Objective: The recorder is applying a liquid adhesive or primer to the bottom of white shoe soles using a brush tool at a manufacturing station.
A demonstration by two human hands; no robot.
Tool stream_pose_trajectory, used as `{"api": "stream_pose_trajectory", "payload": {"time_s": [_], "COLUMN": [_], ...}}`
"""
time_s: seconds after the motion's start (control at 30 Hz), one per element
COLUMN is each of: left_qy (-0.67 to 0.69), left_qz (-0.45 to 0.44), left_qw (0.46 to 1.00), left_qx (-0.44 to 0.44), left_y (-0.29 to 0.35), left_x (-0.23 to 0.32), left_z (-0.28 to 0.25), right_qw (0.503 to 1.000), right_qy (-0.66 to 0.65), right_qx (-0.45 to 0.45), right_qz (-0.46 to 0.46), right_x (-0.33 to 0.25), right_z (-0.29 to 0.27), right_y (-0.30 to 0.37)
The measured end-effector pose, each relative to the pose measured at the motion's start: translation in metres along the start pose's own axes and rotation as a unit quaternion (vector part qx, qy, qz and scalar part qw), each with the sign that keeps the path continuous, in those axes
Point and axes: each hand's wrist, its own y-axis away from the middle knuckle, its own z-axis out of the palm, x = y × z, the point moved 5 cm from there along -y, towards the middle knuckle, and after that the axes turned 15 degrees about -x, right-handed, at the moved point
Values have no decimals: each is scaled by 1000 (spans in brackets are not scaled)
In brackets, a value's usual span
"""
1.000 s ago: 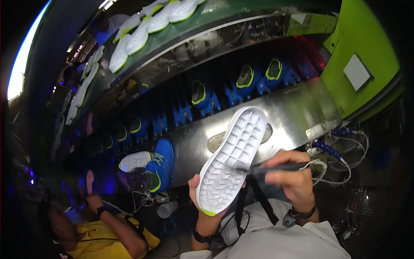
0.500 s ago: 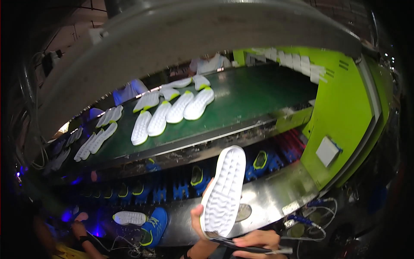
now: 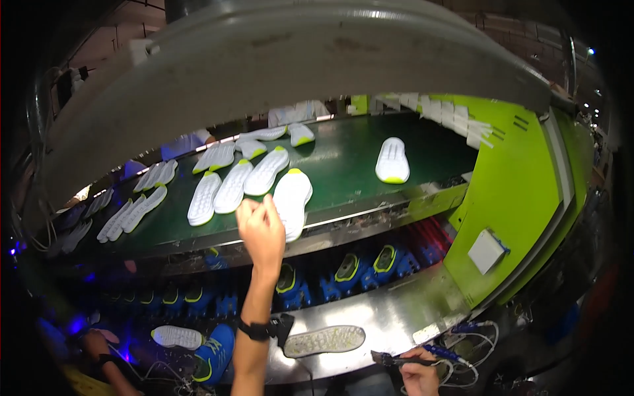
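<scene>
My left hand (image 3: 263, 228) reaches up over the near edge of the green conveyor belt (image 3: 350, 181). Its fingers are closed at the side of a white shoe sole (image 3: 295, 198) with a yellow-green end, which overlaps that edge. Beside it on the belt lie several similar soles, the closest being a white sole (image 3: 267, 171). Low at the right, my right hand (image 3: 419, 376) grips a dark-handled brush (image 3: 389, 359) above the metal ledge (image 3: 396, 317). A single white sole (image 3: 393, 160) rests farther right on the belt.
A stained sole-shaped piece (image 3: 325, 341) lies on the ledge. Blue shoes (image 3: 348, 267) stand in a row below the belt. A blue shoe (image 3: 215, 353) and a white sole (image 3: 177, 336) sit near another person's hand (image 3: 96, 344). A grey hood (image 3: 343, 63) arches overhead.
The sole my left hand held upright is gone from it; a single sole now lies at the belt's right. My left hand has moved up to another sole. My right hand and brush moved slightly right.
</scene>
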Motion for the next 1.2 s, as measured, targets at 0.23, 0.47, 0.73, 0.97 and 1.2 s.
{"api": "stream_pose_trajectory", "payload": {"time_s": [0.23, 0.47, 0.73, 0.97, 1.2], "left_qy": [556, 522, 694, 662, 692], "left_qz": [-227, -201, -519, -543, -527], "left_qw": [793, 665, 340, 436, 466], "left_qx": [-102, -495, -364, -276, -162], "left_y": [95, 268, 438, 478, 446], "left_x": [-9, 21, 32, 10, 6], "left_z": [-18, -14, -91, -131, -137], "right_qw": [997, 996, 932, 801, 814], "right_qy": [58, 92, 345, 537, 417], "right_qx": [-26, -5, -102, -264, -394], "right_qz": [54, -2, 41, -28, 86], "right_x": [5, 8, 39, 110, 144], "right_z": [1, 9, 29, 108, 114], "right_y": [-13, 3, -10, -45, 2]}}
